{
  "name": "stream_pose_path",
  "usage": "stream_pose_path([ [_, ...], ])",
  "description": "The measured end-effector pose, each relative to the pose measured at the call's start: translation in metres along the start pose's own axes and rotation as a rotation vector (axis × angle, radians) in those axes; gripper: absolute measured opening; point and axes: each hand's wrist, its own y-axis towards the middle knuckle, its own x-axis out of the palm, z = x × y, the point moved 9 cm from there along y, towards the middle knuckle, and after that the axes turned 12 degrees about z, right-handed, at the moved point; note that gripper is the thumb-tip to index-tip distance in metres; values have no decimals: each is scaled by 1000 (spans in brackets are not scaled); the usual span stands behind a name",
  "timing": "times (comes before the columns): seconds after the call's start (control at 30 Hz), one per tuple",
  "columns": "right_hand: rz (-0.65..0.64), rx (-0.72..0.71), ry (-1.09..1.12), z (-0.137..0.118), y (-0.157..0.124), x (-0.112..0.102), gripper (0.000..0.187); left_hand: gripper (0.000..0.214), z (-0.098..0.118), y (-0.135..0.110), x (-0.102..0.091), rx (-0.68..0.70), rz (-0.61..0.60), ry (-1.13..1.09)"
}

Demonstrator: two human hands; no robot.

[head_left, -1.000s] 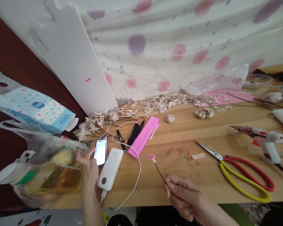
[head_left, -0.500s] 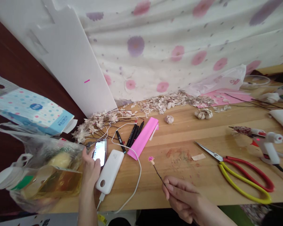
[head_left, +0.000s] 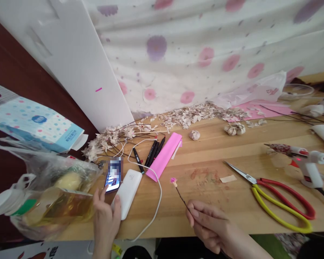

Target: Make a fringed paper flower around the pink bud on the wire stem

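My right hand [head_left: 209, 225] pinches the dark stem of a small pink paper flower [head_left: 173, 181], its head pointing up and left over the table. My left hand [head_left: 106, 216] is open with fingers apart. Its forefinger is at the lower edge of a lit phone [head_left: 113, 178], and its thumb lies against a white power bank [head_left: 131, 185]. A roll of pink crepe paper [head_left: 164, 156] and several black marker pens [head_left: 152, 154] lie beyond the power bank. To the right of my right hand rest scissors [head_left: 255, 181] with one red and one yellow handle.
A glue gun [head_left: 310, 162] stands at the right. Garlic bulbs [head_left: 194, 135] and dried petals [head_left: 189, 117] lie along the back. At the left are a plastic bag [head_left: 78, 169], an oil bottle [head_left: 51, 212] and a blue-white carton [head_left: 40, 118]. A white cable [head_left: 160, 198] loops across the table.
My left hand has drawn back from the phone toward the front edge, its thumb now by the power bank. The phone's screen shows a different picture. My right hand holds the flower almost unmoved.
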Motion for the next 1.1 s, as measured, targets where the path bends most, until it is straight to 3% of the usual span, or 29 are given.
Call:
stream_pose_path([
  [0.2, -15, 2, -14, 0, 1, 3, 55, 83, 3, 5, 2, -57, -16, 16],
  [0.33, -1, -4, -17, -1, 1, 1, 54, 77, 6, 6, -4, -49, 17, -9],
  [0.47, -2, -4, -22, 0, 1, 3, 55, 74, 35, -3, -27, -58, 121, -146],
  [0.53, -16, 6, -16, 1, 1, 7, 55, 64, 53, -12, -33, -214, 136, -323],
  [0.6, -35, 13, -15, 2, 1, 11, 54, 45, 72, -29, -16, -454, -23, -474],
  [0.7, -54, -5, -35, 2, 0, 16, 53, 45, 113, -57, 24, -712, -369, -743],
  [0.8, -53, -15, -44, 3, -3, 18, 52, 44, 149, -68, 49, -776, -564, -1008],
  [0.97, -40, -19, -44, 2, -8, 17, 53, 28, 175, -57, 51, -667, -509, -1158],
  [1.1, -33, -11, -45, 2, -11, 18, 54, 31, 186, -49, 42, -663, -403, -1130],
])
